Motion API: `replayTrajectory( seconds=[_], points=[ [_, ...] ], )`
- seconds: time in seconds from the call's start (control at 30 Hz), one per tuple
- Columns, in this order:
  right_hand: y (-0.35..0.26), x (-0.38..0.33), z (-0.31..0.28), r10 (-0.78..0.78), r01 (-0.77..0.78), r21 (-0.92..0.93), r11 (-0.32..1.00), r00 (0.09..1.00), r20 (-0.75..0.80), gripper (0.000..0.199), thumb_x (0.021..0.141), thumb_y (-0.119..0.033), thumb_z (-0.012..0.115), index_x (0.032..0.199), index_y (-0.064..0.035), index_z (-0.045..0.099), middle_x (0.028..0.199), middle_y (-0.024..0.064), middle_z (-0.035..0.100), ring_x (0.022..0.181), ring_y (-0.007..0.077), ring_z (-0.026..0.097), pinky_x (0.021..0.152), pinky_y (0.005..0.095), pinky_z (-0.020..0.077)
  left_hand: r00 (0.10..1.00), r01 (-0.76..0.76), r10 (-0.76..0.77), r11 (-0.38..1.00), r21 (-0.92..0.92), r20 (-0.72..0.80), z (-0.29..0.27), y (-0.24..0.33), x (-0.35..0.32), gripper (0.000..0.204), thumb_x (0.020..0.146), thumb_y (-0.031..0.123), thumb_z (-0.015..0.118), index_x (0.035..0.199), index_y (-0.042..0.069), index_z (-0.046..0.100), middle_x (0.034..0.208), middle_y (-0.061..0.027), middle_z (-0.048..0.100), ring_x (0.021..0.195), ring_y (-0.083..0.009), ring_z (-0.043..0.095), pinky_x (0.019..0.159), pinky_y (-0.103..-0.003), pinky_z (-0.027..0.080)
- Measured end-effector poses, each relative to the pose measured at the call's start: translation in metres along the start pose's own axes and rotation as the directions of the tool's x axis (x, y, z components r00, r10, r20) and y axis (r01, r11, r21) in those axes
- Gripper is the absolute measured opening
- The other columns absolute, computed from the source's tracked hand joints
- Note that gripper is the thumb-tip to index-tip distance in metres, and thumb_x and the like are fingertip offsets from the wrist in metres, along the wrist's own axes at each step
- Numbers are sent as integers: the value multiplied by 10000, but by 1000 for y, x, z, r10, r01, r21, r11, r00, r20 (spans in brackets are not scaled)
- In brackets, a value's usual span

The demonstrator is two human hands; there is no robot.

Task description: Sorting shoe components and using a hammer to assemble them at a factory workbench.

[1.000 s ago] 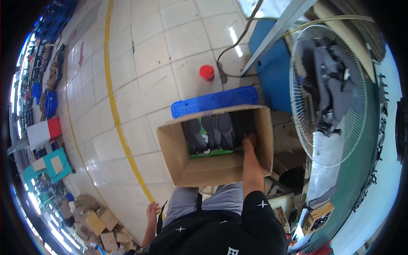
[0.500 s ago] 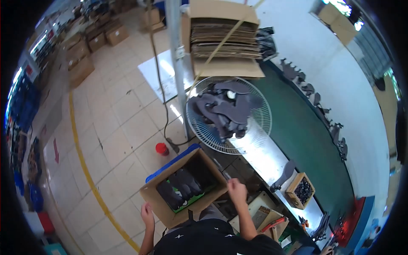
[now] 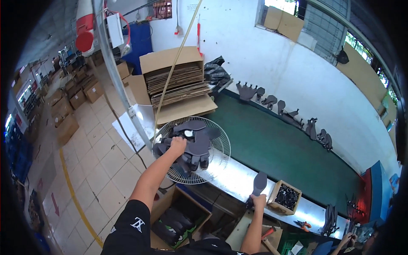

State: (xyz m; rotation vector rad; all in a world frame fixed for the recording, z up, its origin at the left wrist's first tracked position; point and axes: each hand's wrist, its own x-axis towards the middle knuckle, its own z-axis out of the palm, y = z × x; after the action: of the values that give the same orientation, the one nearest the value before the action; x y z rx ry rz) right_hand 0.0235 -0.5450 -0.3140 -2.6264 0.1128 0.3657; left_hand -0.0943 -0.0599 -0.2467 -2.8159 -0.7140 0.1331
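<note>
Since half a second ago the view has lifted off the floor and both arms have risen from the open carton to the bench. The left hand [image 3: 177, 145] is now up on the pile of dark sole pieces [image 3: 191, 144] lying on the fan guard [image 3: 217, 163], fingers curled down onto them, probably gripping one. The right hand [image 3: 257, 199] is closed around the narrow end of a single dark sole piece [image 3: 259, 183], held upright above the metal bench edge [image 3: 238, 180].

The pieces look thin, light and bendy; the narrow end seems the surest hold.

A small box of dark parts [image 3: 285, 197] stands just beside the right hand. The green conveyor belt [image 3: 280, 148] carries more pieces beyond; the open carton [image 3: 178, 219] sits below, flattened cardboard [image 3: 180, 85] behind.
</note>
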Motion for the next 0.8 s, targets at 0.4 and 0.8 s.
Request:
replayTrajectory(
  seconds=[0.4,0.8],
  points=[
    [-155,-172,-13,-630,-204,945,254,707,322,385,1028,-298,460,1278,-9,514,1148,34,583,999,116,544,887,264,430,999,-23,-36,-39,-999,-21,-94,35,-158,303,993,274,520,1171,29,500,1012,-97,691,938,-168,651,848,-313,504],
    [-98,-350,75,-893,990,-99,99,133,430,787,796,-283,751,1386,18,324,1446,269,321,1319,430,335,1056,494,296,762,548,-270,-216,-808,589,61,117,-505,745,747,209,742,1313,-77,351,1156,-231,569,1084,-263,568,910,-388,450]
  ],
)
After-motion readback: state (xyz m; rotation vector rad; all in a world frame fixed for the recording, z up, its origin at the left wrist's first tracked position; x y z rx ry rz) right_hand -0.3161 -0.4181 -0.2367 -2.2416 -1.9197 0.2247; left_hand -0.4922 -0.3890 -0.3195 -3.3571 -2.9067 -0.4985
